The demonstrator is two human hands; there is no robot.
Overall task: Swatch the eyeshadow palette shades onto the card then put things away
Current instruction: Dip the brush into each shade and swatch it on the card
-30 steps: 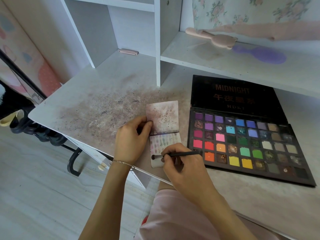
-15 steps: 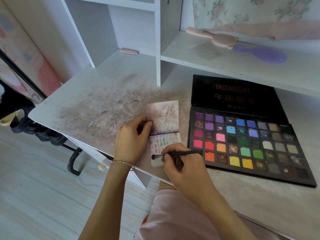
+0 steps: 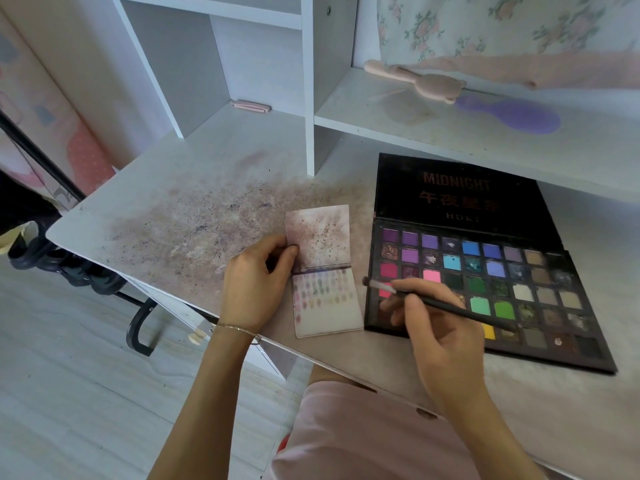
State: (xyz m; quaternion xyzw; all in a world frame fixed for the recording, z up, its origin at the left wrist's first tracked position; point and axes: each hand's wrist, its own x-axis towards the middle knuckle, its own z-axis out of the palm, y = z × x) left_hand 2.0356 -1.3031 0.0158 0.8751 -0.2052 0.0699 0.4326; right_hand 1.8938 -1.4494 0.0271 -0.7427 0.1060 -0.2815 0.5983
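A folded white card point(image 3: 323, 271) lies open on the desk, its lower half covered with rows of faint colour swatches. My left hand point(image 3: 256, 282) pinches the card's left edge at the fold. An open black eyeshadow palette point(image 3: 485, 285) with several coloured pans lies to the right of the card. My right hand point(image 3: 440, 327) grips a thin black brush point(image 3: 433, 303). The brush tip sits over the palette's left column, by the pink and red pans.
The desk point(image 3: 194, 209) is smeared with powder stains left of the card. A shelf unit point(image 3: 311, 81) rises behind it, holding a pink brush point(image 3: 422, 83) and a purple brush point(image 3: 512, 116). A small pink case point(image 3: 250, 106) lies in the left cubby. The desk's front edge runs below my wrists.
My right hand has carried the brush rightward, off the lower part of the card and onto the palette's left edge. My left hand still holds the card.
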